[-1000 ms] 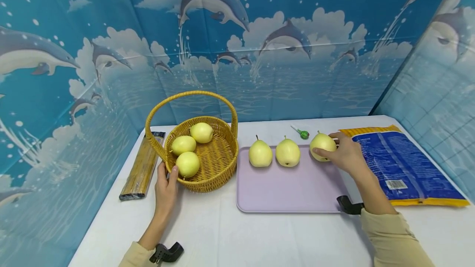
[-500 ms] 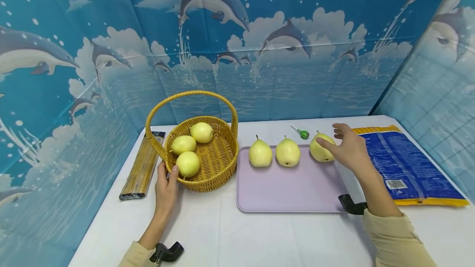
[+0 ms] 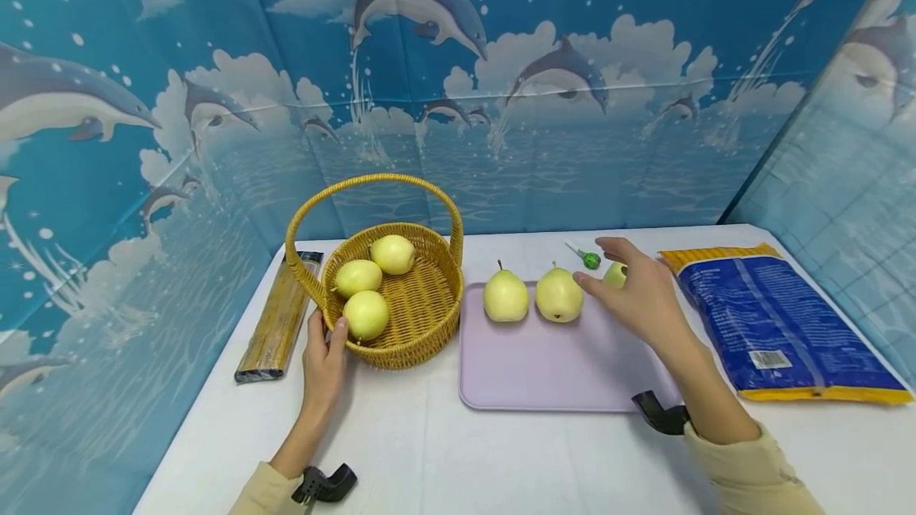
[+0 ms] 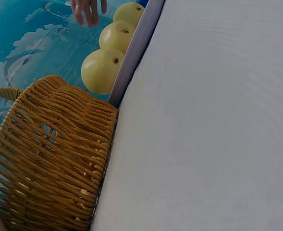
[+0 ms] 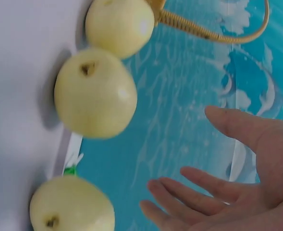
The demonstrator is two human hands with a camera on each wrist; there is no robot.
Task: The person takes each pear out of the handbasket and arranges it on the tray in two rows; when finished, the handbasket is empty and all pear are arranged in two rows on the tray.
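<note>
The yellow wicker basket, with a tall arched handle, contains three pale yellow-green pears. My left hand holds its near left rim, thumb over the edge and fingers along the outer wall. On the back part of a lilac tray, two pears stand side by side. A third pear at the tray's back right is mostly hidden behind my right hand. That hand hovers over the tray with fingers and thumb spread, holding nothing; in the right wrist view it is apart from the pears.
Left of the basket lies a wrapped bundle of brown sticks. A green-headed lollipop is behind the tray. A blue and yellow bag lies at the right. A dolphin-print curtain closes off the back.
My right hand has let go of the rightmost pear, lifted off, then moved left over the tray. The left hand stays on the basket rim. The head view has shifted slightly.
</note>
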